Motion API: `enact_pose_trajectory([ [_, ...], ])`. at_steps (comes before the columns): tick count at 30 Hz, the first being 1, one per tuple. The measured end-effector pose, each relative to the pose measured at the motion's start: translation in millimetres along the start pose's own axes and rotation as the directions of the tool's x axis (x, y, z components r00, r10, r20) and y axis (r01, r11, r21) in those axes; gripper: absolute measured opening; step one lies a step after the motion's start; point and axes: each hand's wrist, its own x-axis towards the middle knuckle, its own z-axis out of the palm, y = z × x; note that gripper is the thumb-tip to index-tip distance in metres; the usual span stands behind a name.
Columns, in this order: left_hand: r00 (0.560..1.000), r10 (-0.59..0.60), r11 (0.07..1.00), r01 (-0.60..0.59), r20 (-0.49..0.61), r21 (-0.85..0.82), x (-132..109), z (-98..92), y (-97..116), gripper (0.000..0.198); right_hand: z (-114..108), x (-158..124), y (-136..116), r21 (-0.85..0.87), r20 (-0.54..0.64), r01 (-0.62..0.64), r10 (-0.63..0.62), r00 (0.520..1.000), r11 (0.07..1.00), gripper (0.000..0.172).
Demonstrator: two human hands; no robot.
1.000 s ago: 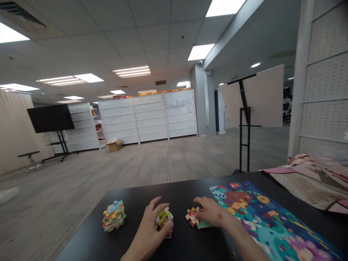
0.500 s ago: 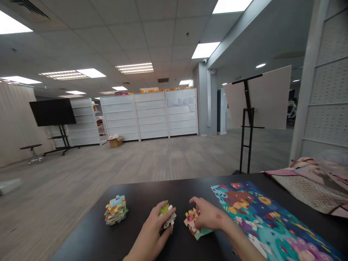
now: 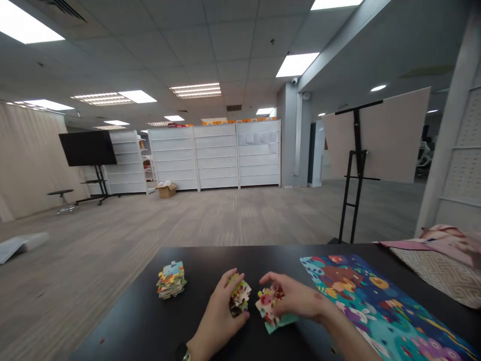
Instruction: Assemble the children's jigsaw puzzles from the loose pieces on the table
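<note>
Worktop [image 3: 150, 331]: black, smooth, faintly glossy. Picture sheet [image 3: 370, 301]: flat, rectangular, deep blue with cartoon animals; lies at the right, its long axis running from far left to near right. Fabric [image 3: 432, 271]: pink-edged, with a beige woven-look maze pattern; far right. Hands, two, apart from each other: the left hand [image 3: 220, 311] curves about its stack, fingers to the far side, thumb to the near; the right hand [image 3: 296, 296] touches its own from the right, firmness of hold not determinable.

Loose pile [image 3: 172, 280]: knobbed puzzle pieces, seemingly card, ragged-edged; left, unheld, the left hand nearer. Right-hand stack [image 3: 267, 303]: pink-topped, knobbed; directly right of the left-hand stack [image 3: 240, 296], a narrow gap between, this being the governing relation. Left-hand stack: green and white, jagged; long axis unclear. Pale green piece [image 3: 280, 323]: flat, beneath the right-hand stack.
</note>
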Motion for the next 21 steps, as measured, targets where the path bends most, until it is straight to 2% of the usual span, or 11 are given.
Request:
enact_pose_trajectory([
  [2,0.999,0.017,0.998,-0.019,-0.039,-0.052,0,0.8,0,0.093,-1,-2,-16,0.205,-0.017,0.065,-0.063,0.998,0.977,0.063],
  [4,0.993,0.022,0.989,-0.039,-0.115,-0.144,0,4.3,-2,0.103,4,4,-34,0.430,-0.105,0.128,-0.092,0.990,0.894,0.062],
  [6,0.987,-0.005,0.962,-0.040,-0.164,-0.269,-1,9.8,-5,0.112,16,17,-49,0.536,-0.196,0.174,-0.078,0.978,0.826,0.059],
  [8,0.987,-0.038,0.921,-0.027,-0.157,-0.388,-3,15.3,-9,0.126,34,34,-56,0.498,-0.242,0.182,-0.065,0.968,0.848,0.052],
  [10,0.989,-0.067,0.873,-0.005,-0.130,-0.488,-4,18.4,-12,0.131,52,49,-56,0.433,-0.254,0.164,-0.055,0.966,0.886,0.042],
  [13,0.983,-0.156,0.796,0.066,-0.098,-0.602,-5,17.1,-14,0.113,66,59,-45,0.354,-0.228,0.089,-0.006,0.974,0.931,0.034],
  [15,0.954,-0.286,0.716,0.154,-0.085,-0.681,-3,13.4,-13,0.104,66,59,-38,0.317,-0.202,0.026,0.041,0.978,0.948,0.032],
  [18,0.885,-0.466,0.563,0.281,-0.017,-0.777,1,8.8,-8,0.109,66,54,-32,0.254,-0.194,-0.013,0.065,0.979,0.967,0.024],
  [21,0.867,-0.488,0.447,0.345,0.099,-0.825,-1,8.3,0,0.103,76,46,-29,0.213,-0.206,0.049,-0.005,0.979,0.976,0.026],
])
